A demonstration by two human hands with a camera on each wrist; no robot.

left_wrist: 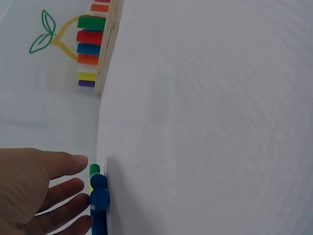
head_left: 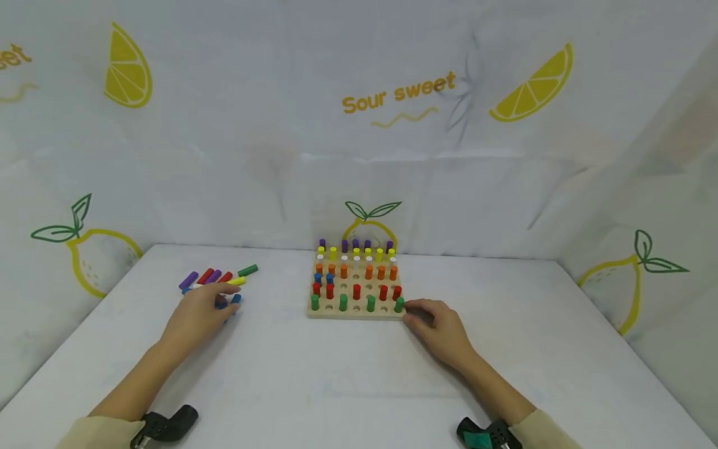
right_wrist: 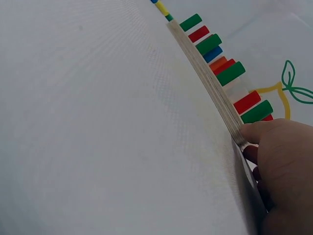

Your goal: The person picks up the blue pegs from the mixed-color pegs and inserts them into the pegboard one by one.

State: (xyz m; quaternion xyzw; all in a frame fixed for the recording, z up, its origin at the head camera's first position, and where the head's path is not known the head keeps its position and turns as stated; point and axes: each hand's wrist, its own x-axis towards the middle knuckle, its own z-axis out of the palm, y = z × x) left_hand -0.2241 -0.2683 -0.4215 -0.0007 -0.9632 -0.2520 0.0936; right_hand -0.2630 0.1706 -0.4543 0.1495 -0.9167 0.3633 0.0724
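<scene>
A wooden pegboard (head_left: 359, 315) with rows of coloured pegs stands at the middle of the table. My right hand (head_left: 443, 330) holds its front right corner, the thumb at the front edge and fingers along the side, close to a green peg (right_wrist: 257, 112). On the left, my left hand (head_left: 196, 315) hovers over a loose pile of pegs, with the thumb and fingers apart. Blue pegs (left_wrist: 100, 199) lie right by its fingertips; in the left wrist view nothing is seen pinched between them.
Purple (head_left: 189, 280), red (head_left: 205, 276), yellow (head_left: 237, 281) and green (head_left: 248, 270) pegs lie loose beyond the left hand. The white table (head_left: 314, 380) meets a white curtain (head_left: 252, 187) printed with lemons behind the board.
</scene>
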